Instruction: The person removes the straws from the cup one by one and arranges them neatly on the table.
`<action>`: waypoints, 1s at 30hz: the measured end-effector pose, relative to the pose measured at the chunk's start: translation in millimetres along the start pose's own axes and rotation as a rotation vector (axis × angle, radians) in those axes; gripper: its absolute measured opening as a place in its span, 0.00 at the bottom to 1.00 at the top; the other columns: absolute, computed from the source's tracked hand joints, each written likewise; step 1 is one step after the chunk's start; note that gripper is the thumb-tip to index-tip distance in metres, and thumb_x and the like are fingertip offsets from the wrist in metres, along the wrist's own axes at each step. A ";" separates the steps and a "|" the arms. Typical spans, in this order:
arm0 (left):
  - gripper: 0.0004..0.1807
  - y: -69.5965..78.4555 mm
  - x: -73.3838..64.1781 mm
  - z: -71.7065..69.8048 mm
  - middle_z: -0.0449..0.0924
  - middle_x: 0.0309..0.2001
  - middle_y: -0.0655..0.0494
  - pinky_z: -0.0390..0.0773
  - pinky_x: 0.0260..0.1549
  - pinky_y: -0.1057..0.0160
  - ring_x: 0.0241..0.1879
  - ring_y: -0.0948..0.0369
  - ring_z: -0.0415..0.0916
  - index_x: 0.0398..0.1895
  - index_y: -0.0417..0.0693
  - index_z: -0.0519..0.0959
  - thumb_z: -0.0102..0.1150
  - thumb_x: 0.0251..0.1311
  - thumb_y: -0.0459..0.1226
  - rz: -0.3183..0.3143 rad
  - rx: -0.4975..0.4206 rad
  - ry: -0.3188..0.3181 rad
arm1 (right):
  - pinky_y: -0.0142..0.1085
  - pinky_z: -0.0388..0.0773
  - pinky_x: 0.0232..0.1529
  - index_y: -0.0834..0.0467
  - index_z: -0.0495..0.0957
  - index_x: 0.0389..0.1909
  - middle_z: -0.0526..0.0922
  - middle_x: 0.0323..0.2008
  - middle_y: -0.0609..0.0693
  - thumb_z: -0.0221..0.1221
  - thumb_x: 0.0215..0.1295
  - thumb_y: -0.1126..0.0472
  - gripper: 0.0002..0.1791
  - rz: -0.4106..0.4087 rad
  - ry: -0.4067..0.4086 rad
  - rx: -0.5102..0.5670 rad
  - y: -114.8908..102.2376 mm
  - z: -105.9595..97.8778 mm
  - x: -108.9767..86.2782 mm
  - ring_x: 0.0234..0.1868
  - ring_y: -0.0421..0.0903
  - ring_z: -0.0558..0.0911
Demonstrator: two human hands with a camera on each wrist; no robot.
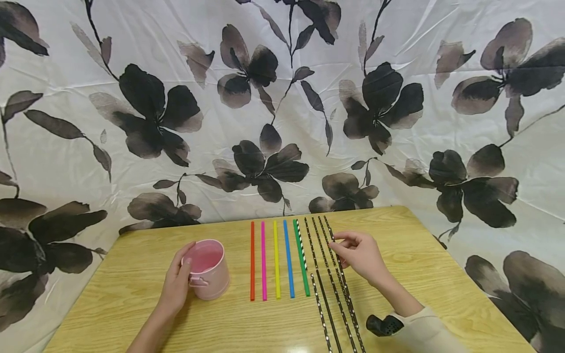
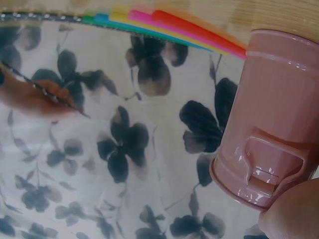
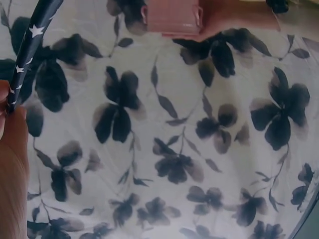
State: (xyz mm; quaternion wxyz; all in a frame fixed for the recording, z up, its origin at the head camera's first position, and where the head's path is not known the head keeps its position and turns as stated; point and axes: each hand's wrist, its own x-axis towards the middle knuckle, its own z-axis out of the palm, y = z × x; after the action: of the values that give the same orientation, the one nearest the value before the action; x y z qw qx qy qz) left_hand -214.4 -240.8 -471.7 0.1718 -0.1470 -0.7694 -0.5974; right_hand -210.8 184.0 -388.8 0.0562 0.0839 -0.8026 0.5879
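Note:
My left hand [image 1: 174, 282] holds a pink metal pail [image 1: 212, 282] by its side, thumb near the rim; the pail stands upright with its opening up. A small folded handle [image 2: 271, 167] shows on its wall in the left wrist view. At the right end of the row of straws, my right hand [image 1: 359, 257] pinches a black straw with white stars [image 3: 31, 45] between thumb and fingers. Left of that hand lie several black patterned straws [image 1: 324, 299] and a black-and-white striped straw [image 1: 302, 245]. Red [image 1: 252, 260], pink [image 1: 264, 260], yellow [image 1: 276, 260], blue [image 1: 289, 260] and green [image 1: 302, 262] straws lie side by side.
The wooden table [image 1: 423, 264] carries everything. Right behind its far edge hangs a white cloth [image 1: 309, 166] with dark flowers. A black device [image 1: 385, 325] sits at the right wrist, by the pale sleeve [image 1: 430, 333].

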 end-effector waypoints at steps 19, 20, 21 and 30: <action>0.21 18.6 0.6 4.2 0.59 0.57 0.37 0.74 0.33 0.71 0.43 0.63 0.70 0.63 0.38 0.55 0.31 0.68 0.32 -0.006 -0.065 0.014 | 0.46 0.73 0.16 0.64 0.78 0.39 0.78 0.19 0.58 0.63 0.51 0.60 0.15 0.134 0.000 -0.177 57.5 -11.9 -12.5 0.13 0.52 0.75; 0.21 20.9 -0.2 5.0 0.59 0.56 0.35 0.74 0.33 0.72 0.43 0.64 0.70 0.63 0.36 0.55 0.30 0.68 0.31 0.000 -0.066 0.012 | 0.45 0.73 0.15 0.64 0.78 0.39 0.78 0.19 0.57 0.63 0.51 0.60 0.15 0.142 0.002 -0.189 59.6 -11.7 -13.1 0.13 0.52 0.75; 0.21 23.0 -0.9 5.5 0.59 0.56 0.34 0.74 0.32 0.71 0.42 0.66 0.70 0.63 0.36 0.55 0.30 0.68 0.31 0.002 -0.068 0.014 | 0.43 0.73 0.15 0.63 0.78 0.38 0.78 0.19 0.57 0.63 0.51 0.61 0.14 0.147 0.003 -0.205 62.1 -11.4 -13.6 0.13 0.52 0.75; 0.21 11.6 -1.2 2.4 0.59 0.57 0.37 0.76 0.32 0.66 0.43 0.61 0.70 0.64 0.40 0.54 0.30 0.68 0.33 -0.004 -0.050 0.001 | 0.34 0.69 0.09 0.63 0.78 0.36 0.76 0.15 0.53 0.63 0.51 0.61 0.13 0.180 -0.016 -0.258 79.1 -9.3 -18.3 0.09 0.48 0.72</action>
State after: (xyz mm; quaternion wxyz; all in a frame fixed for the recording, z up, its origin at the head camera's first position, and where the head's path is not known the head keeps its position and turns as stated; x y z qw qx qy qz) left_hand -208.5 -235.6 -462.7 0.1675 -0.1492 -0.7544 -0.6169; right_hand -208.8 217.5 -463.3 0.0070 0.0084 -0.8762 0.4819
